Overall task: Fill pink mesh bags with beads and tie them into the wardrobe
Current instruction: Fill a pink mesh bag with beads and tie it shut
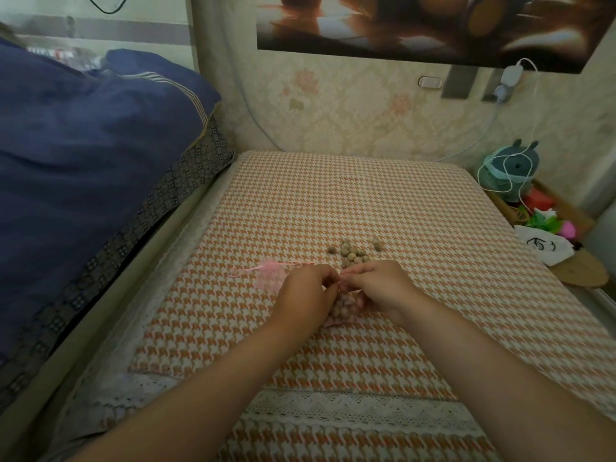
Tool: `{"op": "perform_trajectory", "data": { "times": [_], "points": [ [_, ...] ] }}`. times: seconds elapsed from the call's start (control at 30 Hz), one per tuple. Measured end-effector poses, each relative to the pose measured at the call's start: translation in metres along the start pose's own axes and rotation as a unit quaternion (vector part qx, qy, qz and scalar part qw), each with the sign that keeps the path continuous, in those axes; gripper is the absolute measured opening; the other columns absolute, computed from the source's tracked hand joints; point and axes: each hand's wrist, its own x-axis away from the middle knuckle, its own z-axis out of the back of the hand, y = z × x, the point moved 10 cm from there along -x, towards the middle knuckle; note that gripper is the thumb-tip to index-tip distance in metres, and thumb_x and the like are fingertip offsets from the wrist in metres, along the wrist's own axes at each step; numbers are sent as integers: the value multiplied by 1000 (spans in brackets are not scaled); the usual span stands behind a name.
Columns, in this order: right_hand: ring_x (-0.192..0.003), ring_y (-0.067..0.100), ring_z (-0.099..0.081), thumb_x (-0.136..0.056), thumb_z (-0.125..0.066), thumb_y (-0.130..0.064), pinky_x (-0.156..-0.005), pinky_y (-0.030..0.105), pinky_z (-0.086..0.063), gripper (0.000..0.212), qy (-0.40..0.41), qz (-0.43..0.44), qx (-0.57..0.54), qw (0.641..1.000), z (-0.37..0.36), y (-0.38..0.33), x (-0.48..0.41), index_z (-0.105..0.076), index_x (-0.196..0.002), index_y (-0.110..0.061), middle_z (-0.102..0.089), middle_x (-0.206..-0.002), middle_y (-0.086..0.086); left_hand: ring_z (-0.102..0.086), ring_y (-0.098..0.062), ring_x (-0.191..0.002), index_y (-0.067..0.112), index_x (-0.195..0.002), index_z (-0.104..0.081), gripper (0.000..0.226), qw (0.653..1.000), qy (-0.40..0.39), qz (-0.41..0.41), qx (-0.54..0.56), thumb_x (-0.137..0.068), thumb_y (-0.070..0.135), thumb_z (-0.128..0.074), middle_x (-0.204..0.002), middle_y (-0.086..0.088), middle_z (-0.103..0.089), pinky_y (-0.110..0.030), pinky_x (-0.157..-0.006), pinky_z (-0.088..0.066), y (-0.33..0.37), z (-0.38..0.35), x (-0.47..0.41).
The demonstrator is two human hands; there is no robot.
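A pink mesh bag (345, 306) full of tan beads lies on the houndstooth bed cover between my hands. My left hand (305, 293) and my right hand (378, 288) both pinch the bag's pink drawstring at its mouth, fingertips almost touching. A second pink mesh bag (270, 273), flat, lies just left of my left hand with its ribbon trailing left. A small heap of loose tan beads (353, 253) sits just beyond my hands.
The bed cover (400, 211) stretches ahead to a wallpapered wall. A dark blue duvet (83, 155) is piled on the left. At the right edge are a teal plush toy (510, 171), a white cable and a white cloth bag (541, 245).
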Motion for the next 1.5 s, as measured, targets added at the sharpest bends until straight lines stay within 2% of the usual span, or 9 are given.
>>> {"op": "perform_trajectory", "data": {
  "times": [0.13,0.37,0.5,0.63,0.8,1.0,1.13,1.23,1.5],
  "points": [
    [-39,14,-52,-90,-74,-6,-43,25,-51,7,21,-9,-6,1000,3,3,0,-71,-97,-6,-75,-76,11,-59,-6,-80,20,-100,-77,16,1000,13,-11,-7,-90,17,-65,-94,6,-75,-22,-74,-49,1,3,3],
    [-38,3,-56,-91,-75,-16,-47,21,-49,11,18,128,200,971,6,-26,-1,-83,-84,-14,-77,-72,1,-54,1,-71,22,-91,-77,11,1000,19,-9,4,-90,18,-67,-83,11,-71,-3,-61,-35,0,3,3],
    [-54,0,-58,-93,-73,-22,-55,17,-40,11,-11,190,359,914,-6,-39,4,-84,-96,-24,-77,-83,-4,-58,-4,-73,21,-91,-74,6,1000,11,-3,4,-90,19,-68,-83,8,-71,-15,-65,-46,1,0,2],
    [-72,5,-61,-94,-71,-22,-60,19,-42,12,-25,211,415,885,-11,-41,6,-83,-98,-25,-75,-87,-4,-62,-8,-73,22,-84,-65,8,999,18,13,26,-87,16,-70,-78,5,-69,-29,-68,-53,-3,1,2],
    [-70,3,-57,-95,-69,-20,-64,24,-45,12,-49,218,391,893,-10,-40,9,-80,-92,-22,-65,-77,-12,-63,-8,-75,22,-90,-63,12,999,-17,4,47,-85,22,-73,-81,8,-67,-25,-67,-53,-4,-5,3],
    [-62,21,-62,-99,-64,-18,-66,43,-59,20,-111,135,295,939,-7,-20,5,-79,-86,-17,-75,-86,17,-62,-3,-76,18,-98,-61,22,997,-29,2,71,-84,22,-77,-88,8,-65,-13,-62,-50,0,-9,8],
    [-58,15,-59,-100,-63,-14,-58,30,-58,16,-143,57,185,971,-5,-6,6,-77,-93,-10,-71,-83,12,-63,-2,-72,20,-82,-63,17,998,-11,15,61,-80,22,-80,-80,8,-65,-14,-59,-50,-2,-4,7],
    [-55,13,-60,-101,-63,-14,-57,30,-58,18,-140,34,169,975,-3,-1,4,-75,-93,-5,-66,-69,3,-63,0,-76,23,-81,-68,12,998,-21,17,52,-80,25,-80,-81,11,-68,-12,-65,-50,0,-4,8],
    [-59,16,-63,-101,-61,-14,-58,31,-60,18,-128,15,138,982,-5,-1,4,-74,-105,-1,-68,-78,8,-63,2,-77,21,-86,-76,4,999,11,21,47,-86,26,-74,-81,12,-71,-11,-70,-49,0,8,13]
  ]
}}
